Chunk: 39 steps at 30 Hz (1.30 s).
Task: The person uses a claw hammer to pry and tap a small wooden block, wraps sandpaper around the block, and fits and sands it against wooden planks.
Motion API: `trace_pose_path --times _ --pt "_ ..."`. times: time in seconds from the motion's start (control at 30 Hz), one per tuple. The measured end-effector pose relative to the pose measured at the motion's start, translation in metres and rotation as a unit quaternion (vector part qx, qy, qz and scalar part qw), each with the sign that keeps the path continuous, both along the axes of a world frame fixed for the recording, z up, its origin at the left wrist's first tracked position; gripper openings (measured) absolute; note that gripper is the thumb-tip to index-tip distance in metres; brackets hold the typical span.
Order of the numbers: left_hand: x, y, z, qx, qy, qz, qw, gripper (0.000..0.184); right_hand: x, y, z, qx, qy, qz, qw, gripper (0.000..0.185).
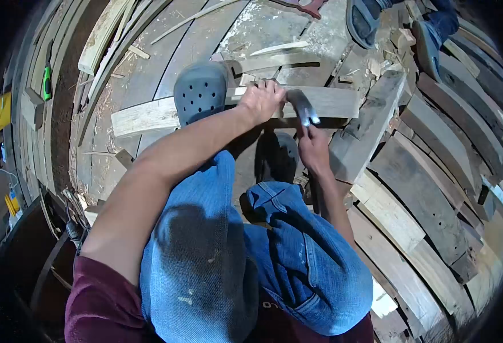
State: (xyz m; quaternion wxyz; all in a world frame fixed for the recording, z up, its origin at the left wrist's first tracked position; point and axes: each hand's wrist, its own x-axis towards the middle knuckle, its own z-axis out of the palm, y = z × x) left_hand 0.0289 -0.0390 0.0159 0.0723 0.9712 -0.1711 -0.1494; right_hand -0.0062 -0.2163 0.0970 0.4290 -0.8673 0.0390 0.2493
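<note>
A long, slightly curved wooden board [148,117] lies across the floor in front of me, with my left clog [201,91] on it. My left hand [263,100] is closed at the board's middle, its fingers bent; what they hold, if anything, is too small to make out. Beside it my right hand [314,150] is wrapped round the handle of a claw hammer [302,106]. The hammer's head is over the board, close to my left fingers, and slightly blurred. A shorter, slotted wooden piece [286,60] lies just beyond the board.
Curved boards [411,183] are stacked at the right, beside a thick timber block [371,126]. Another person's sandalled feet [364,23] are at the top right. A red-handled tool [308,8] lies at the top. A green-handled tool [47,83] rests on planks at the left.
</note>
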Motion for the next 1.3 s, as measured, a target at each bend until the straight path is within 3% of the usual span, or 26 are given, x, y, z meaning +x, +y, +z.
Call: trace_pose_path --times 0.13,0.17,0.27,0.43,0.57,0.67,0.93,0.97,1.3 --pt "-0.001 0.000 -0.004 0.023 -0.011 -0.008 1.000 0.036 -0.006 -0.001 -0.008 -0.013 -0.064 0.006 0.998 0.036" --pt "0.000 -0.001 -0.004 0.034 -0.011 -0.013 0.999 0.034 -0.008 -0.003 -0.003 0.024 -0.007 -0.014 1.000 0.038" --pt "-0.001 -0.001 -0.005 0.040 -0.010 -0.013 0.999 0.032 -0.004 0.003 -0.001 0.014 -0.051 0.000 0.999 0.040" --pt "0.001 0.000 0.003 0.036 0.029 -0.014 0.999 0.034 -0.004 0.001 -0.005 -0.037 -0.027 0.017 0.999 0.035" --pt "0.000 0.000 0.007 0.052 0.007 -0.027 0.998 0.035 -0.001 0.004 -0.004 -0.012 0.000 0.011 1.000 0.038" --pt "-0.003 0.001 0.001 0.054 -0.039 -0.024 0.998 0.035 -0.003 0.002 -0.002 -0.012 -0.047 0.013 0.999 0.045" --pt "0.001 0.002 0.011 0.020 -0.013 -0.007 1.000 0.035 -0.002 0.002 -0.008 -0.022 -0.089 0.020 0.996 0.043" --pt "0.001 0.002 0.011 0.025 0.003 -0.020 0.999 0.034 -0.003 0.000 -0.006 -0.021 -0.039 0.003 0.999 0.045" --pt "0.001 0.004 0.010 0.011 0.009 -0.018 1.000 0.036 -0.007 -0.013 -0.008 0.025 -0.014 -0.071 0.997 0.039"
